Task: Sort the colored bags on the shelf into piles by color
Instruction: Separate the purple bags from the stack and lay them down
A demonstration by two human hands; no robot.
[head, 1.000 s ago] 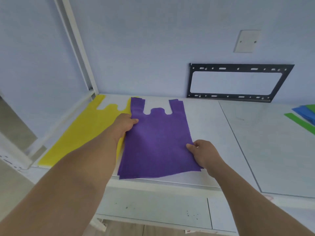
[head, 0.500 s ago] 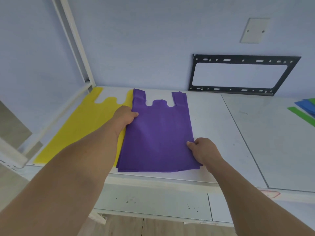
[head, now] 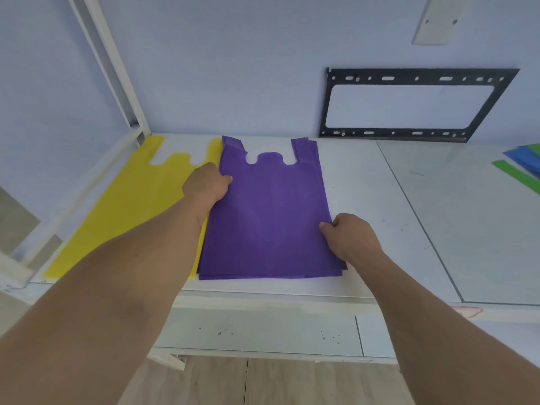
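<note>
**Inspector:** Presently, where does the item under handling lie?

**Assessor:** The purple bag pile lies flat on the white shelf, handles toward the wall, bottom edge near the shelf's front lip. Its long axis runs front to back, away from the person. Its left edge overlaps the yellow bag, which lies the same way just beside it.

**Inspector:** State of the grips?

**Assessor:** The left hand is curled on the pile's left edge, up toward the handles, thumb on top of the fabric. The right hand is curled on the right edge, lower down toward the bottom, thumb likewise on top. Both appear to pinch the cloth; the fingers underneath are hidden.

**Inspector:** Which relation governs the next move?

**Assessor:** The hands sit at opposite long edges, staggered along the axis, so the pile lies squarely between them. In my judgement this is a squaring-up or setting-down step, and any shift would go sideways across the axis. A slight stagger at the bottom right corner suggests several layers not quite flush.

**Inspector:** Remaining stock?

**Assessor:** Blue bags and green bags lie well apart at the far right, nearer the right hand. A black wall bracket stands behind.
</note>
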